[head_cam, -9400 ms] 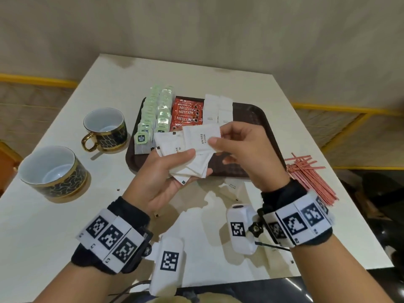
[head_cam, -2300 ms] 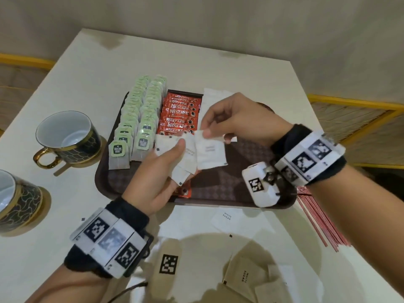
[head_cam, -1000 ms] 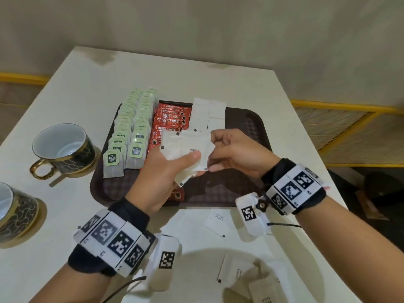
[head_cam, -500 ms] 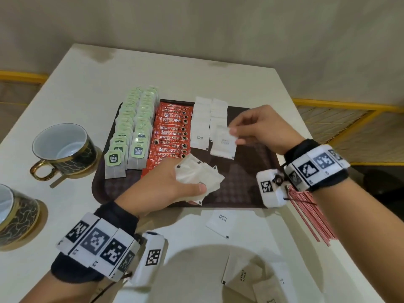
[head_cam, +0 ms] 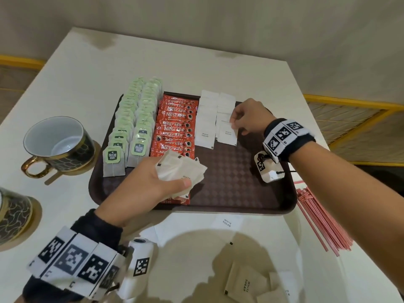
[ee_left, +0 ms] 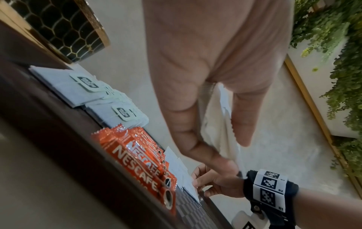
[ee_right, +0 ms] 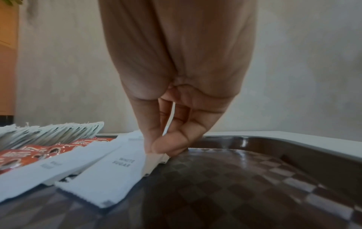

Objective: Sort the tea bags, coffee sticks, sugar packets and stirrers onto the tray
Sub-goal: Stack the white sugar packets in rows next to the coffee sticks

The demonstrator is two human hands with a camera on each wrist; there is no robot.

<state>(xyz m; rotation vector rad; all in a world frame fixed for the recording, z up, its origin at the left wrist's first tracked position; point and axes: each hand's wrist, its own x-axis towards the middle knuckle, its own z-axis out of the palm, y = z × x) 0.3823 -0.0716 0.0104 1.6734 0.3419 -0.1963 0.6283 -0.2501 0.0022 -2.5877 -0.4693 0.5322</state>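
Note:
A dark brown tray (head_cam: 240, 193) carries two rows of green-tagged tea bags (head_cam: 135, 127), a row of red coffee sticks (head_cam: 175, 130) and two rows of white sugar packets (head_cam: 207, 119). My right hand (head_cam: 235, 122) pinches the far edge of one white sugar packet (head_cam: 227, 134) that lies at the near end of the right row; in the right wrist view thumb and fingers (ee_right: 168, 145) nip that packet (ee_right: 109, 175). My left hand (head_cam: 166, 178) holds a bunch of sugar packets (head_cam: 181, 169) above the tray's near left part. Red stirrers (head_cam: 321, 219) lie on the table right of the tray.
Two black-and-gold cups (head_cam: 56, 143) (head_cam: 11, 213) stand on the table left of the tray. Loose sugar packets (head_cam: 225, 221) (head_cam: 244, 285) lie on the table in front of the tray. The white table (head_cam: 196, 68) ends at a yellow-railed drop on the right.
My right hand has carried one sugar packet from the left hand's bunch and lowered it onto the right sugar row. My left hand with the bunch has sunk toward the tray.

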